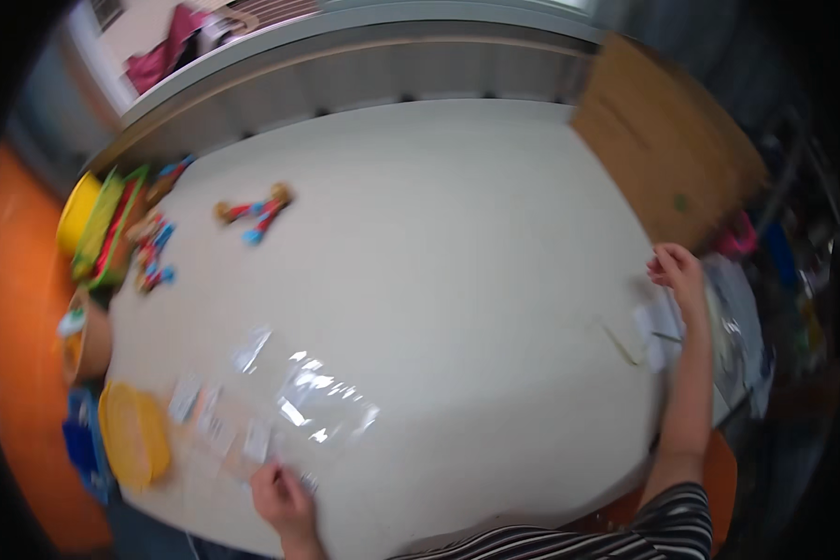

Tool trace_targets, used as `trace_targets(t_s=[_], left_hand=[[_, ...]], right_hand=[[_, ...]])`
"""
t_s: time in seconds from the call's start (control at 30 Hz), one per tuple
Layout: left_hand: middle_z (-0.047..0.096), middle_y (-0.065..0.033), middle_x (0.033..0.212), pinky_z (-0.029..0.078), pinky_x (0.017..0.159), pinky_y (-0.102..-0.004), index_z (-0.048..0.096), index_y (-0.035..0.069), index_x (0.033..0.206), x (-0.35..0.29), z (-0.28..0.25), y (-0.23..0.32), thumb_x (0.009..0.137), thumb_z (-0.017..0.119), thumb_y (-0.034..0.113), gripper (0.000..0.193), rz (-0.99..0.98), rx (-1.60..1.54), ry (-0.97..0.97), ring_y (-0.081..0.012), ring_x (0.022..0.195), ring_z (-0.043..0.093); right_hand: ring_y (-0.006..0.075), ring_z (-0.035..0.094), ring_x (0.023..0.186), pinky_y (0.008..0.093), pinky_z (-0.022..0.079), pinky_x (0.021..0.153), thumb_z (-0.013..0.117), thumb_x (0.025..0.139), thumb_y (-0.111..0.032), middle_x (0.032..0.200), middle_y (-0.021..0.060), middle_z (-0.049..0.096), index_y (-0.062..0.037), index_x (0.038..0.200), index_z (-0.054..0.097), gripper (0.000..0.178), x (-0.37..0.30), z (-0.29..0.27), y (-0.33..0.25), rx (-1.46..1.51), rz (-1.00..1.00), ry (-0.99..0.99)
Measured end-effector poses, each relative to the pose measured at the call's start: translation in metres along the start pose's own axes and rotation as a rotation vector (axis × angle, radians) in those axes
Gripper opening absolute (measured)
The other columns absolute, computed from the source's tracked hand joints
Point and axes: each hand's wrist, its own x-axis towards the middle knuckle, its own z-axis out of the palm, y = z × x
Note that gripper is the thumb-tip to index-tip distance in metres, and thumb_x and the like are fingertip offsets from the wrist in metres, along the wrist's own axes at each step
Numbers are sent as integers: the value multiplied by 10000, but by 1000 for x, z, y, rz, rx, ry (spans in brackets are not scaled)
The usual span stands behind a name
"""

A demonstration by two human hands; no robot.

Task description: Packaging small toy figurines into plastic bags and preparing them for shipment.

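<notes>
My left hand (pixel 283 499) is at the near left of the white table (pixel 467 280), its fingers closed at the edge of some small clear packets (pixel 217 431). Whatever they pinch is too small and blurred to name. Beyond it lies a larger clear plastic bag (pixel 325 397) with bright glints, and a small clear bag (pixel 251 350) sits just past that. Over the right edge, by the cardboard box, my right hand (pixel 679 275) is raised with its fingers bent together; anything in them is hidden. White paper (pixel 658 334) lies beneath my right forearm, beside a thin greenish strip (pixel 620 345).
Red, blue and tan toy pieces (pixel 257 211) lie at the far left, with more toy pieces (pixel 152 250) near a green basket (pixel 112 229). A tan cup (pixel 90 341) and a yellow lid (pixel 134 435) line the left edge. A cardboard box (pixel 663 140) stands far right.
</notes>
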Motion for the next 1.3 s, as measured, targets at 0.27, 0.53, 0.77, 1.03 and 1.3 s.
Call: trace_targets(t_s=[0.27, 0.53, 0.77, 1.03, 1.3], left_hand=[[658, -136, 875, 522, 646, -411, 637, 23, 959, 53, -26, 1, 782, 707, 17, 191, 229, -148, -135, -334, 740, 637], [649, -130, 891, 529, 637, -397, 656, 14, 1019, 64, -11, -29, 747, 652, 40, 273, 454, -194, -478, -311, 744, 645], [642, -90, 896, 505, 604, -368, 674, 51, 1021, 71, -25, -57, 723, 684, 40, 298, 370, -164, -232, -256, 714, 633], [613, -89, 857, 487, 591, -356, 678, 43, 949, 81, -64, -57, 664, 690, 4, 288, 122, 21, 150, -248, 686, 600], [579, -138, 835, 506, 660, -401, 618, 18, 914, 36, -7, -41, 791, 625, 39, 125, 73, -160, -441, -292, 800, 625]], right_hand=[[138, 673, 841, 267, 541, 732, 615, 983, -203, 927, 71, 708, 2, 1127, 641, 252, -10, 232, -130, -44, -319, -681], [342, 541, 1233, 419, 424, 1062, 703, 891, -339, 1297, 168, 614, -43, 1326, 580, 540, -3, 506, -205, -271, -889, -574], [338, 532, 1206, 424, 436, 1029, 691, 891, -301, 1209, 160, 635, -43, 1196, 648, 403, -7, 625, -232, -871, -716, -442], [313, 619, 963, 388, 484, 880, 644, 928, -149, 996, 171, 660, 13, 1130, 650, 259, -74, 519, -178, -405, -790, -439], [138, 643, 741, 312, 563, 694, 557, 1017, -206, 877, 46, 651, 3, 1154, 625, 258, -212, 371, -191, 281, 128, -946]])
